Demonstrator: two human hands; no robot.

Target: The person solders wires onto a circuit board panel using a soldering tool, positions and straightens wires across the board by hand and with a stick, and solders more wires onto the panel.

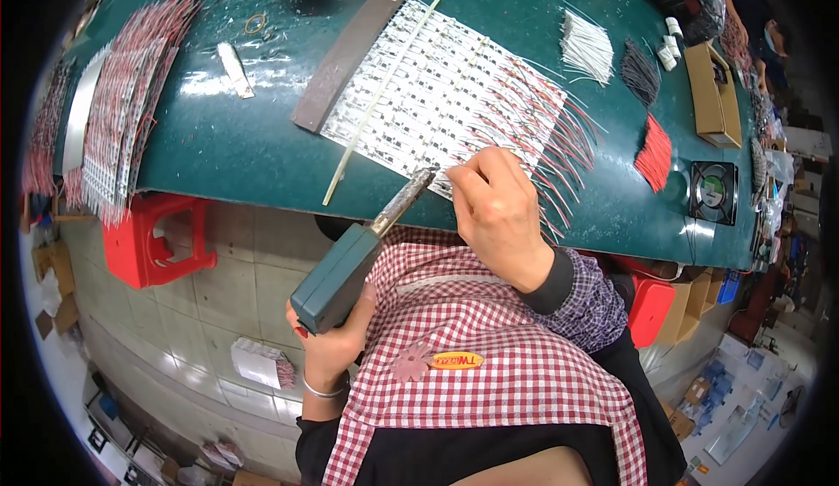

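My left hand point(345, 337) is wrapped round the grip of a dark green soldering gun point(336, 272). The gun's metal tip slants up to the near edge of a white circuit board panel point(411, 101), which is dotted with small dark parts. Just right of that tip, my right hand point(502, 215) is closed in a pinch over the panel's near edge; what sits between its fingertips is too small to make out. Red and dark wires point(559, 149) fan out from the panel's right side. A brown bar point(350, 58) and a pale thin stick point(380, 101) lie along its left part.
Bundles of white wires point(587, 46), black wires point(641, 72) and red wires point(654, 154) lie to the right, near a small fan point(713, 192) and a cardboard box point(712, 97). Wired board strips point(131, 101) are stacked at left. A red stool point(157, 241) stands below the table edge.
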